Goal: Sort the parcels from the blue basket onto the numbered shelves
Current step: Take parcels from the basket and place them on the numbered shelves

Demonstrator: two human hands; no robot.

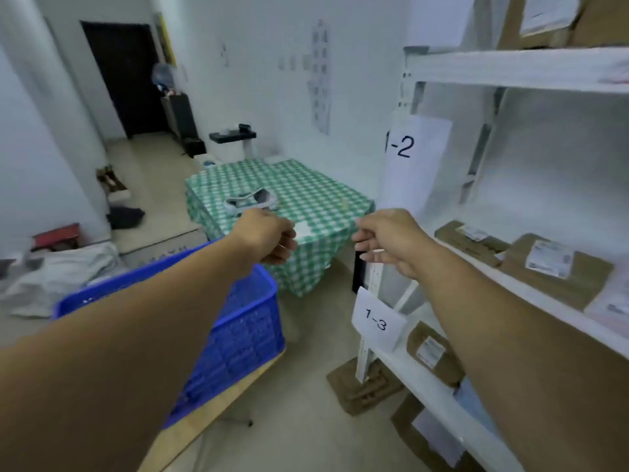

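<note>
Hands both stretched forward at mid-frame, apart from each other, neither touching a parcel. Left hand has its fingers curled in; a small white scrap shows just beside the fingertips, cannot tell if it is pinched or lying on the cloth behind. Right hand has loosely bent fingers pointing left with nothing visible in them, in front of the white shelf upright. Blue basket sits low left under the left forearm, on a light wooden bench; its inside is mostly hidden by the arm. Shelf rack fills the right side, with paper tags "1-2" and "1-3". Two brown parcels with white labels lie on the 1-2 shelf: far parcel and near parcel. Another brown parcel lies on the 1-3 shelf. More brown parcels are on the top shelf. Green checked bench stands behind the hands with a blurred grey-white item on it. Flat cardboard lies on the floor by the rack foot.
</note>
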